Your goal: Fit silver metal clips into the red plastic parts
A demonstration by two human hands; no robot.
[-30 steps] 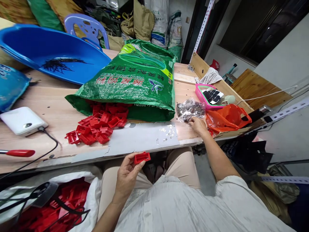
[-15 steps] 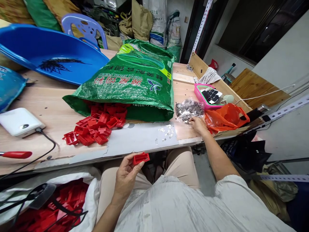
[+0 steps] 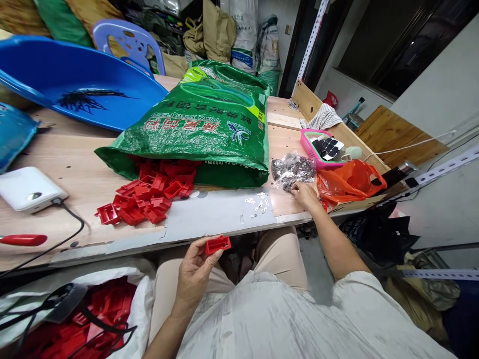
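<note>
My left hand [image 3: 194,271] is raised over my lap, its fingers and thumb pinching a red plastic rectangular frame piece [image 3: 218,245]. My right hand [image 3: 307,195] rests its curled fingertips on the wooden table [image 3: 75,159], against a clear bag of small metal parts [image 3: 293,171]. Loose silver metal clips [image 3: 258,203] lie left of that hand on a grey sheet [image 3: 204,214]. Farther left, a heap of red plastic pieces [image 3: 149,192] spills from the mouth of a green woven feed sack [image 3: 198,124].
A blue plastic basin [image 3: 75,87] holding dark wires sits at the table's far left. An orange plastic bag [image 3: 350,182] and pink basket [image 3: 312,144] lie right of my right hand. Below the table edge, at lower left, an open white sack [image 3: 140,299] holds more red pieces.
The whole view has drifted slightly, with the table sliding left in the picture. Both hands stay in nearly the same places, and the left still holds the red piece.
</note>
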